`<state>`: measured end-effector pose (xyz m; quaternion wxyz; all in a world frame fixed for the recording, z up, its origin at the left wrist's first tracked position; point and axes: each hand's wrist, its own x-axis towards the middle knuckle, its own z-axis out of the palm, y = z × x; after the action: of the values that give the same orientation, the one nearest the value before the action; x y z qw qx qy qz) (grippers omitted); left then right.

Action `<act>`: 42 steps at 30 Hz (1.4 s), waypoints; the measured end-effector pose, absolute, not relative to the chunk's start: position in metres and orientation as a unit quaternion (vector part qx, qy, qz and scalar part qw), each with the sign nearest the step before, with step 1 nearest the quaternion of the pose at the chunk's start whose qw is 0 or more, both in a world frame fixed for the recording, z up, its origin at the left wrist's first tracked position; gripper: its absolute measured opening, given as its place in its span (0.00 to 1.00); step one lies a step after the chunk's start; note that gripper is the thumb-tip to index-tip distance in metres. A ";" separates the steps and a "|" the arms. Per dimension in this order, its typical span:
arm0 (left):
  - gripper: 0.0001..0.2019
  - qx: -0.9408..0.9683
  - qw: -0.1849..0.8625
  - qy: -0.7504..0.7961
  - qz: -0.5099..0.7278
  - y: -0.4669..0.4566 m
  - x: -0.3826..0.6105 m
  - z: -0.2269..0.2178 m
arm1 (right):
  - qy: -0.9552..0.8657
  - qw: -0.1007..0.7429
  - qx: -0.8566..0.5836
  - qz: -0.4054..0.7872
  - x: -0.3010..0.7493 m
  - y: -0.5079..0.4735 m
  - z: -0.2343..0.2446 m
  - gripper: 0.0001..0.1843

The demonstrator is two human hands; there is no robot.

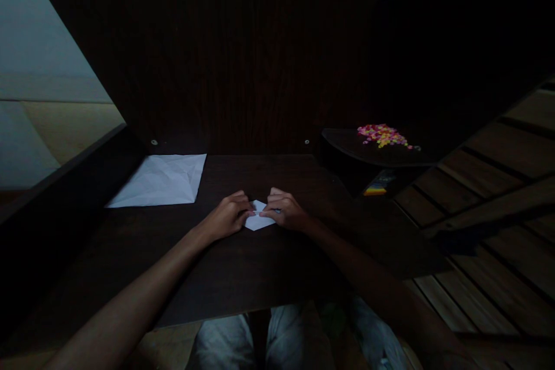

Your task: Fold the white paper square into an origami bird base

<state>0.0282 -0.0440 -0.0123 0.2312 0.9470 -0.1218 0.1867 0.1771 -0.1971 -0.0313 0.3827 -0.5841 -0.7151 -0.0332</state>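
Note:
A small piece of folded white paper (255,223) lies on the dark desk in front of me. My left hand (232,215) is closed on its left side, thumb pressed near the middle. From the other side my right hand (286,210) pinches the same paper, and the two thumbs nearly meet over it. Part of the paper is hidden under the fingers. To the left, a larger creased white sheet (167,180) rests flat on the desk, apart from both hands.
A corner shelf (347,147) at the right bears a heap of small pink and yellow pieces (384,135). Beneath it sits a yellow item (375,191) I cannot make out. The desk's raised side panel (65,191) bounds the left; a tall dark panel stands behind.

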 end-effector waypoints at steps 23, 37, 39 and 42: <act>0.08 0.950 0.221 -0.111 0.188 -0.039 0.025 -0.014 | -0.708 0.373 -0.599 -0.030 0.189 -0.204 -0.031 0.12; 0.07 0.954 0.213 -0.093 0.188 -0.037 0.023 -0.012 | -0.685 0.399 -0.609 -0.017 0.184 -0.207 -0.020 0.04; 0.06 0.949 0.235 -0.082 0.194 -0.037 0.022 -0.012 | -0.685 0.399 -0.609 -0.020 0.182 -0.208 -0.018 0.03; 0.06 0.945 0.253 -0.090 0.189 -0.035 0.021 -0.013 | -0.689 0.379 -0.618 -0.026 0.181 -0.208 -0.018 0.03</act>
<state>0.0213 -0.0351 -0.0128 0.2525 0.9446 -0.0905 0.1890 0.1811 -0.2082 -0.0183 0.3789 -0.6175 -0.6888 -0.0263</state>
